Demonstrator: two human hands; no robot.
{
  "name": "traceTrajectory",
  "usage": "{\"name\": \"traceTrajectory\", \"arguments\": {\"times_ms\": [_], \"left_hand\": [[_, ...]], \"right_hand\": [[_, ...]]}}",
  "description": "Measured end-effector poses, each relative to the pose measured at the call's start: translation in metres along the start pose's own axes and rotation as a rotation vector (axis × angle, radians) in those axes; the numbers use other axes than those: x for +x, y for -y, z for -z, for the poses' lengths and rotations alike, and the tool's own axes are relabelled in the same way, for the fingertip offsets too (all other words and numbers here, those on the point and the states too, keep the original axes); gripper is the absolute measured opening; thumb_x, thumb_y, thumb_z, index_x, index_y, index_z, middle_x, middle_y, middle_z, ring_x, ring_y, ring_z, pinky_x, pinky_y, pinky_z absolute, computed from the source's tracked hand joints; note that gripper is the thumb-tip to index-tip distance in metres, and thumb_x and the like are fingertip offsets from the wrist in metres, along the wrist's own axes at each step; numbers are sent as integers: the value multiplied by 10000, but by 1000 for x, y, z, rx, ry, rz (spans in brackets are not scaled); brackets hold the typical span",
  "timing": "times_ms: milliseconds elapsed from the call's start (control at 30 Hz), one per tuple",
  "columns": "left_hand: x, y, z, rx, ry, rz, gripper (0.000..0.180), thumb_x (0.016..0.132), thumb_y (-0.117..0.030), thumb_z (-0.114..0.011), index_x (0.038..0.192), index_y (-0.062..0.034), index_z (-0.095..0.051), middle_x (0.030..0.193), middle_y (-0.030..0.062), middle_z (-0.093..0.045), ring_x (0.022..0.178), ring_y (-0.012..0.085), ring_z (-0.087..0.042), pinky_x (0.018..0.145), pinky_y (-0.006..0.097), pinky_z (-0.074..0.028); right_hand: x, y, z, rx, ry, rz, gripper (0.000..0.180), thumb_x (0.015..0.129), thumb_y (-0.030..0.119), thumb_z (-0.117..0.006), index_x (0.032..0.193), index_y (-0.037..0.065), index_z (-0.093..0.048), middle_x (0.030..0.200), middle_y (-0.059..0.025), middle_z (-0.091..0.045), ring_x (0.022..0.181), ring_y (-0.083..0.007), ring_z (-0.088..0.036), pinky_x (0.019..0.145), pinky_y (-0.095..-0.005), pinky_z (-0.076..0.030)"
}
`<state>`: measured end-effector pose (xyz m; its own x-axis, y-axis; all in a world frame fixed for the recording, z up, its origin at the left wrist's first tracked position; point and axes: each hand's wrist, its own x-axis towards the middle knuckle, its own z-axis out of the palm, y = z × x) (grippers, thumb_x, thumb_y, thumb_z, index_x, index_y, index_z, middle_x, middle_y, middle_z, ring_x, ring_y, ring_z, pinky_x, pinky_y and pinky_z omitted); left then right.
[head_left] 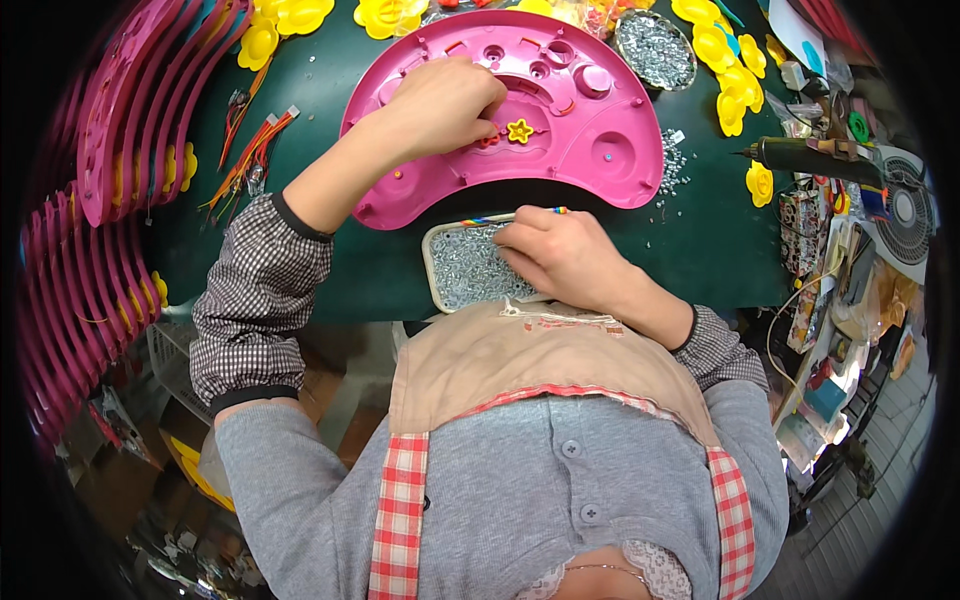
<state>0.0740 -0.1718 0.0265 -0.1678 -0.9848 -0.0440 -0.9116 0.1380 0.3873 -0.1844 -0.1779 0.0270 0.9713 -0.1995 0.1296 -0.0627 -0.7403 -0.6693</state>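
A pink curved plastic shell lies with its posts and recesses facing up. My left hand reaches over its middle, fingers closed, fingertips at a small red piece beside a yellow star-shaped piece. Just below the shell is a pale-rimmed tray of small silvery screws. Over the tray's right part, my right hand has its fingers curled down to the screws; what they pinch is hidden. A multicoloured striped strip passes behind that hand along the tray's far edge.
Stacked pink shells rise at the left, near red-and-white wires. A round dish of metal parts stands at the far right of the shell. Yellow flower-shaped parts, loose screws, a dark power screwdriver and a fan lie right.
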Motion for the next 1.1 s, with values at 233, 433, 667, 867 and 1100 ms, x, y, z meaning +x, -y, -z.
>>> {"name": "traceTrajectory", "arguments": {"times_ms": [233, 433, 667, 867, 1100], "left_hand": [[-33, -6, -3, 104, -365, -33, 361, 761, -310, -872, 947, -71, -676, 927, 81, -650, 933, 311, -646, 813, 433, -527], [-117, -46, -10, -55, -483, -40, 232, 713, -139, -873, 795, -80, -664, 814, 59, -564, 745, 272, -548, 660, 407, -412], [-149, -86, -48, 75, -364, 99, 138, 727, -155, -790, 791, -117, -673, 917, -9, -590, 889, 205, -563, 789, 368, -408], [-149, -81, -52, 91, -326, 61, 131, 760, -129, -793, 817, -113, -676, 958, -8, -615, 916, 209, -569, 845, 370, -399], [-128, -72, -27, -383, -454, 124, 167, 826, -28, -773, 918, -35, -633, 915, 105, -612, 879, 306, -585, 825, 398, -422]], "right_hand": [[17, 1, -24, -109, 167, -59, 132, 884, 183, -753, 970, 91, -714, 888, -86, -646, 752, -296, -698, 629, -429, -553], [-2, -7, -4, 281, 12, -114, 102, 867, 113, -737, 924, 36, -703, 865, -120, -708, 678, -304, -693, 605, -431, -561], [2, -2, 34, 641, 10, -424, 88, 860, 9, -728, 942, -8, -758, 842, -94, -743, 694, -150, -735, 624, -273, -571], [30, -39, 61, 247, -232, -264, 101, 838, 3, -749, 934, -13, -773, 859, -67, -741, 746, -108, -715, 656, -242, -557], [36, -57, 57, 254, -221, -271, 142, 864, 3, -732, 1004, -14, -747, 912, -65, -705, 788, -113, -680, 679, -258, -538]]}}
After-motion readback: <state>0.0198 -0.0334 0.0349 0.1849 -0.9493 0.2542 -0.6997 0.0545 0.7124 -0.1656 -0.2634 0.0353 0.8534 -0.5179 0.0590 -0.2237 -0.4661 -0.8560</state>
